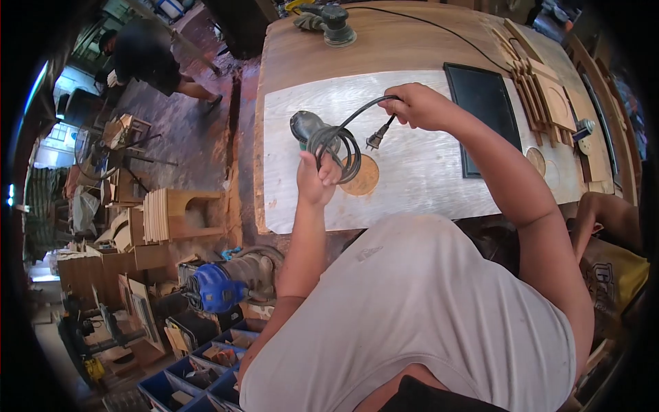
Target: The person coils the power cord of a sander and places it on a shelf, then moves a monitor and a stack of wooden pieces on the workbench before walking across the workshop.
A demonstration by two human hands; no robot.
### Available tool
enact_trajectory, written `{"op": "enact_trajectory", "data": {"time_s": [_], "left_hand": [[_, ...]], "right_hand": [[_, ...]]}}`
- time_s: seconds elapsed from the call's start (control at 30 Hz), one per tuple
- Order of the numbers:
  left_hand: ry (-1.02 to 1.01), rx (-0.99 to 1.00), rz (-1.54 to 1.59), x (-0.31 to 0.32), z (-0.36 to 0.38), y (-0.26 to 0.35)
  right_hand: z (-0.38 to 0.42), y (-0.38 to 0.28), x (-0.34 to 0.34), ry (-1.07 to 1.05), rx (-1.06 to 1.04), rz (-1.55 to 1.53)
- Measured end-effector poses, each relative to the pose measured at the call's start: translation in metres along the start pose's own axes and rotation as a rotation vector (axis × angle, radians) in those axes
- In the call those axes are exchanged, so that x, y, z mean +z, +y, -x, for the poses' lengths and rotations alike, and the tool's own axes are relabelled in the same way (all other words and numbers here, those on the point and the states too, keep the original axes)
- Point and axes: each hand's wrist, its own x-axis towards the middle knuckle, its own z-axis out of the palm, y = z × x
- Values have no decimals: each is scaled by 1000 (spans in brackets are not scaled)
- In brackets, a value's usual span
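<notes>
My left hand (319, 180) is closed round a coiled black cable (351, 159) above the light board (419, 185) on the workbench. Just behind it, a dark power tool (307, 127) is partly covered by the coils. The cable's free end runs to my right hand (417, 107), whose fingers pinch it. The two-pin plug (375, 140) hangs below those fingers, over the board. A round sanding disc (361, 176) lies flat on the board beside the coil.
A second sander (336, 26) stands at the bench's far side. A black panel (484, 113) and wooden pieces (542, 96) lie at right. One person (144, 55) is at upper left, another (607, 254) close at right. A blue machine (216, 287) stands on the floor.
</notes>
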Motion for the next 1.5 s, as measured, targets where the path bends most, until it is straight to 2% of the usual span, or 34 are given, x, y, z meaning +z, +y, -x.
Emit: {"op": "enact_trajectory", "data": {"time_s": [0.03,0.1,0.13,0.2,0.27,0.33,0.4,0.47,0.53,0.6,0.67,0.77,0.8,0.87,0.9,0.97,1.0,1.07,1.2,1.27,1.3,1.37,1.5], "left_hand": [[4,4,-4,4,0,1],[335,26,-141,17,-3,0],[339,29,-143,22,-5,1],[616,173,-82,27,-8,2],[562,204,-22,7,-3,3],[450,233,79,5,5,4],[460,253,139,2,9,2],[472,272,197,0,11,2],[495,305,266,-2,13,2],[505,318,296,-3,15,2],[512,329,327,-4,15,0],[570,342,358,-3,17,-4],[588,355,371,-1,17,-5],[611,365,379,3,18,-8],[628,369,410,6,19,-10],[646,374,437,8,19,-14],[641,375,457,8,20,-16],[645,382,473,6,22,-19],[618,386,510,-4,27,-23],[632,369,521,-4,28,-24],[603,355,533,-4,29,-24],[664,337,504,-4,31,-23],[760,291,349,-8,36,-18]], "right_hand": [[4,-2,-1,-4,-5,-2],[10,-1,-4,17,-93,93],[13,1,-8,14,-97,92],[21,11,-18,52,-136,64],[19,37,-34,137,-134,236],[20,59,-44,118,69,305],[19,117,-37,148,-16,407],[18,134,-27,176,-103,505],[30,126,-11,-113,145,378],[36,106,8,-297,366,196],[34,109,37,-440,396,-47],[22,119,84,-488,418,-527],[16,129,102,-492,419,-529],[7,142,136,-346,450,-1203],[7,138,151,-349,452,-1208],[8,120,179,-202,537,-1462],[5,112,189,-208,537,-1465],[-1,99,204,-353,482,-1518],[-22,92,221,-410,400,-1622],[-38,103,236,-603,211,-1715],[-41,104,241,-616,213,-1715],[-47,106,252,-721,124,-1771],[-53,98,256,-770,81,-1734]]}}
